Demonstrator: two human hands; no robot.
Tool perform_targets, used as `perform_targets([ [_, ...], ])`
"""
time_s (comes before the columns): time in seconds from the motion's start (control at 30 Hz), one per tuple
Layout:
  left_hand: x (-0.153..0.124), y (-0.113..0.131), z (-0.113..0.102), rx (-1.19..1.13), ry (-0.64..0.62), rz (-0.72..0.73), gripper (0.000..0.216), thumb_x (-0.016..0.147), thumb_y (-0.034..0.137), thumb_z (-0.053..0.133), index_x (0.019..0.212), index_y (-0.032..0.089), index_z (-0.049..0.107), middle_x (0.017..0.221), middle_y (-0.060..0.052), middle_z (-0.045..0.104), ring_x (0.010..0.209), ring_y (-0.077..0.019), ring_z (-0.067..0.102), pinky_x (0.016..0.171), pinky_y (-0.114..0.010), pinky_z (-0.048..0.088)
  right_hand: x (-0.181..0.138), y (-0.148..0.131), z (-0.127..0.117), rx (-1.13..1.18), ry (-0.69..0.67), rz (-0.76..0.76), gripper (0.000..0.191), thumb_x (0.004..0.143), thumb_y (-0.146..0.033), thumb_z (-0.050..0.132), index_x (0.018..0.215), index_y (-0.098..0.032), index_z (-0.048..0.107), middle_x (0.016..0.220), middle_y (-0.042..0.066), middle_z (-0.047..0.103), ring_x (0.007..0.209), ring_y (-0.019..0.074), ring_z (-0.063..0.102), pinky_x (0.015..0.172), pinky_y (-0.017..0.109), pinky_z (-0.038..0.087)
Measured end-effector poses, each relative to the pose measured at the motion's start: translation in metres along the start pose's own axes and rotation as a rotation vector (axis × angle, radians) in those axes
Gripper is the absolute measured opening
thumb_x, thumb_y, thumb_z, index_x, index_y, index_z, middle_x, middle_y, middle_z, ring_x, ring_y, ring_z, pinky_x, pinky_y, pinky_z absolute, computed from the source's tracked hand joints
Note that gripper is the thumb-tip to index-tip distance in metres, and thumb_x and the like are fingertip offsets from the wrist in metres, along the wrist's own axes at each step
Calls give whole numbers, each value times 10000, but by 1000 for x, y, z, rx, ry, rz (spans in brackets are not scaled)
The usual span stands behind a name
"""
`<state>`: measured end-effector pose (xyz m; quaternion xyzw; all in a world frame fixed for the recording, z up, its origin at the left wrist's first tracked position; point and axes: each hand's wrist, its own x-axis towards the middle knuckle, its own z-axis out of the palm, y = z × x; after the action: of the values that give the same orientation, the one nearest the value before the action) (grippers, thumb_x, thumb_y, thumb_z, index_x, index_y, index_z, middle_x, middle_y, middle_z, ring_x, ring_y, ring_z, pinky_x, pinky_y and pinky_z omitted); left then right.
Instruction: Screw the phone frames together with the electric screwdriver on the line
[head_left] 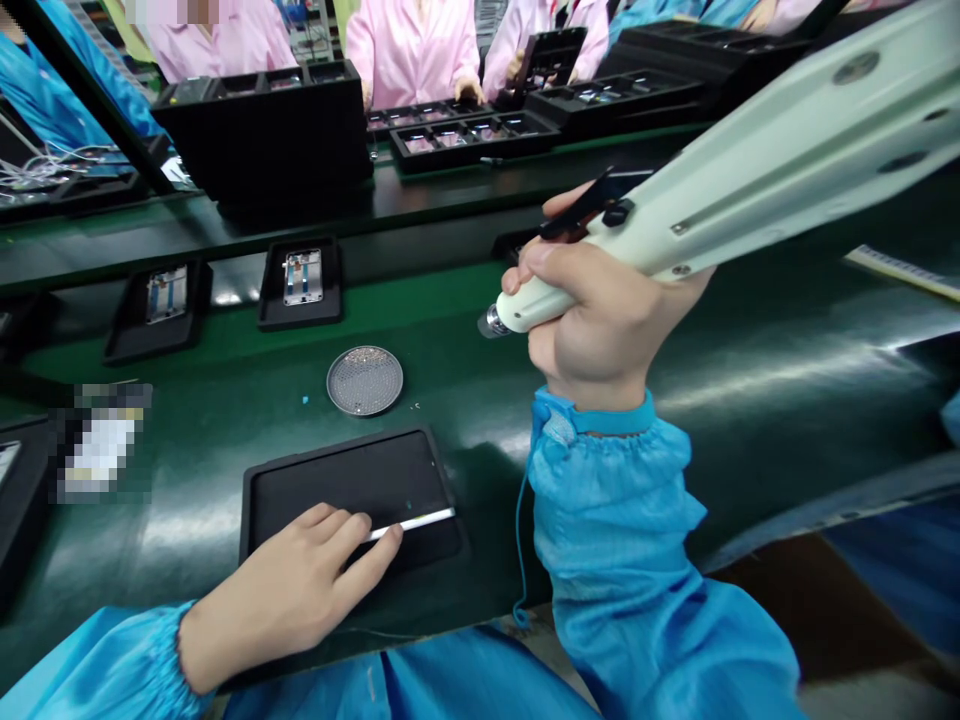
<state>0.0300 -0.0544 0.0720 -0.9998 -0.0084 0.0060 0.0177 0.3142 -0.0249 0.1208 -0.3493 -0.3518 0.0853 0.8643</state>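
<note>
While held aloft, beyond and right of the black tray (360, 465): electric screwdriver (727, 190), pale green, metal tip (491, 321) well apart from the tray; right hand (600, 310) wrapped firmly round its nose end. Inside the tray: white strip (420, 521), aslant, partly under left hand (300, 570), fingers loosely spread; pinching or merely resting, cannot tell. Just beyond the tray: round dish (367, 392), small bits within. For sound handling: light, even pressure on the strip; wrist cord (518, 530) kept clear; tip squared upright before contact.

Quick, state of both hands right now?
Left hand: touching a white strip; firm grip can't be told.
Right hand: closed, holding a power screwdriver.
</note>
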Motion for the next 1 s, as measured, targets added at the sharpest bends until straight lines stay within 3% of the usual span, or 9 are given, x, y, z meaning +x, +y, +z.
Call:
perform_targets([
  [0.33,2,6,-4,31,-40,10,404,920,39,387,1315,61,463,865,-89,602,697,-213,587,656,-377,512,1,2,-3,-65,-20,-1,139,611,-110,626,709,-195,576,726,-13,603,477,98,505,417,303,416],
  [0.53,9,5,-5,38,-98,4,482,893,41,371,1370,87,428,852,-68,575,672,-204,558,661,-369,485,0,1,-5,-114,-42,39,198,673,-176,715,735,-225,533,791,-8,614,554,110,493,477,316,445],
  [0.87,11,3,-8,31,-136,6,505,880,38,372,1382,80,404,876,-73,590,689,-209,564,669,-369,498,1,2,-5,-102,-28,9,159,632,-127,659,708,-213,549,753,-22,626,509,95,497,443,289,429],
  [1.0,10,-10,-10,-86,-162,-17,581,846,21,367,1422,104,360,939,-83,623,735,-214,596,693,-363,519,1,4,-7,-130,-35,24,156,633,-132,638,751,-214,576,761,-28,625,540,98,511,462,287,446],
])
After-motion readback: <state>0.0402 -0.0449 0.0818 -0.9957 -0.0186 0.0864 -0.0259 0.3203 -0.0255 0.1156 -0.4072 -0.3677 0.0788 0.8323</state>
